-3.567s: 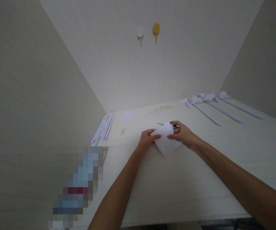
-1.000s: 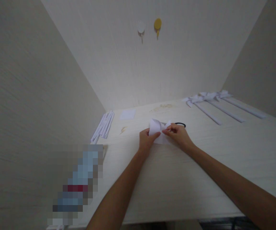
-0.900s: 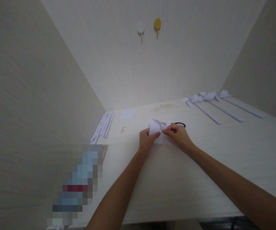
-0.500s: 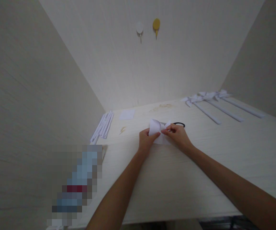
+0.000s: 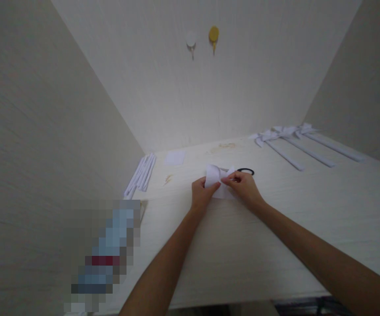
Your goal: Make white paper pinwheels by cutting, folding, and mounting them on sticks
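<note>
Near the middle of the frame, both hands work on a small white paper piece (image 5: 216,180) that sits on the table (image 5: 275,228); the left hand (image 5: 202,193) pinches its curled left side, and the right hand (image 5: 244,186) pinches its middle with the fingertips closed on the paper. To fold it well, I think the hands should keep the middle pressed tight, bring each corner in slowly, and hold the paper low on the table so it does not spring open. Just behind the paper lie scissors with black handles (image 5: 245,170). At the right of the frame lie white paper pinwheels on sticks (image 5: 288,140); at the left edge of the table lie rolled paper sticks (image 5: 142,173), with a small paper square (image 5: 175,157) near them. High on the wall are a white hook (image 5: 190,40) and a yellow hook (image 5: 214,35). No writing or brand can be read; a patch at the lower left is blurred.
</note>
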A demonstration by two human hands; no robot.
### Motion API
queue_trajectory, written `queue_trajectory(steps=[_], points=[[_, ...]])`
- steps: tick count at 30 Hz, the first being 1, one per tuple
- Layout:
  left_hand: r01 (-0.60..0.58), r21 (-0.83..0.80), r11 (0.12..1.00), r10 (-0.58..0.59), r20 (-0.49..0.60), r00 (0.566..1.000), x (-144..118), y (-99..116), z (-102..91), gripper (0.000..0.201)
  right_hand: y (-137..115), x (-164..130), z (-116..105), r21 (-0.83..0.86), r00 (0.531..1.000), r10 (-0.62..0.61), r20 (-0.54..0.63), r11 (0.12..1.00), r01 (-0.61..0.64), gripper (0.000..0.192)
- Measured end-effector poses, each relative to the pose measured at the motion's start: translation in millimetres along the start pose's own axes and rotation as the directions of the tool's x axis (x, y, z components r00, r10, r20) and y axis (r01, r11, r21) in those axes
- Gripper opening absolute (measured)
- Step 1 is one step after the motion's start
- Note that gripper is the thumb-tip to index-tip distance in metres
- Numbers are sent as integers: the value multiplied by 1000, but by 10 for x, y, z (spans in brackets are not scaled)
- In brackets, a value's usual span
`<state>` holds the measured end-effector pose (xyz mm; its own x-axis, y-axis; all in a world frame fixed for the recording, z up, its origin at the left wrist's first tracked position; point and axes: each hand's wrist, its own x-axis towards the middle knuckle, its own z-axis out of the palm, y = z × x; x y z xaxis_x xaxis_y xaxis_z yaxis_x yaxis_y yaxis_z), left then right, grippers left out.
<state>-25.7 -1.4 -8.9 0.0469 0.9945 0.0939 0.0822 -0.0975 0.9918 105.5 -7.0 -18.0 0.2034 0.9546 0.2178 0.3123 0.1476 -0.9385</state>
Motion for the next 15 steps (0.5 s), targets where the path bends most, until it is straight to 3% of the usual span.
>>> queue_trajectory(steps=[9, 15], points=[[20, -132, 991, -18, 18, 1000, 0, 15, 2, 20, -25, -16, 20, 7, 1000, -1, -23, 1000, 1, 21], [-14, -77, 997, 13, -13, 1000, 24, -36, -7, 21, 15, -6, 43, 77, 1000, 5, 0, 997, -5, 19]])
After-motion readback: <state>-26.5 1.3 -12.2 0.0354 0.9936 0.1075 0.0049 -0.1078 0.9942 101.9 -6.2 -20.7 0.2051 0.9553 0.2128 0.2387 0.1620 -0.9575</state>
